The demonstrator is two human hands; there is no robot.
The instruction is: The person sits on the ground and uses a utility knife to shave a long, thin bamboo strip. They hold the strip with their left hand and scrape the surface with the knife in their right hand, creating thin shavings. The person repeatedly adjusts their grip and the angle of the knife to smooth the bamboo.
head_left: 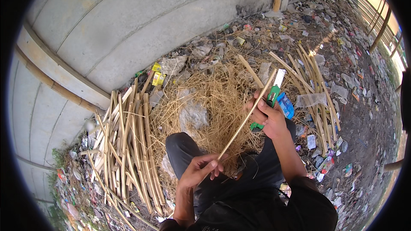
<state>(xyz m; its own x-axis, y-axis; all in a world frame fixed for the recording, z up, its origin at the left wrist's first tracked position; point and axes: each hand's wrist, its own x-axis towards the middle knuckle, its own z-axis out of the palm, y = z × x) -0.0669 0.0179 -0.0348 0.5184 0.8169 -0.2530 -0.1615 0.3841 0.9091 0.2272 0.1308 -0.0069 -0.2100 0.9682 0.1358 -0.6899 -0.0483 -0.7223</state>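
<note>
A thin bamboo strip [240,127] slants up and to the right across my lap. My left hand [200,170] closes on its lower end, thumb on top. Farther up, my right hand [270,119] has its fingers round a green utility knife [273,94], with the pale broad blade extended and pointing upward. The strip's upper part passes against the fingers of that same hand, alongside the knife. Between and beyond my bent knees spreads a heap of straw-coloured shavings [227,87].
Many bamboo strips [128,145] lie piled on my left, and a smaller pile of strips [317,96] lies on my right. A clear plastic bag [193,115] sits in the shavings. A grey panel wall [171,13] stands ahead and left. Litter covers the dirt ground [364,137].
</note>
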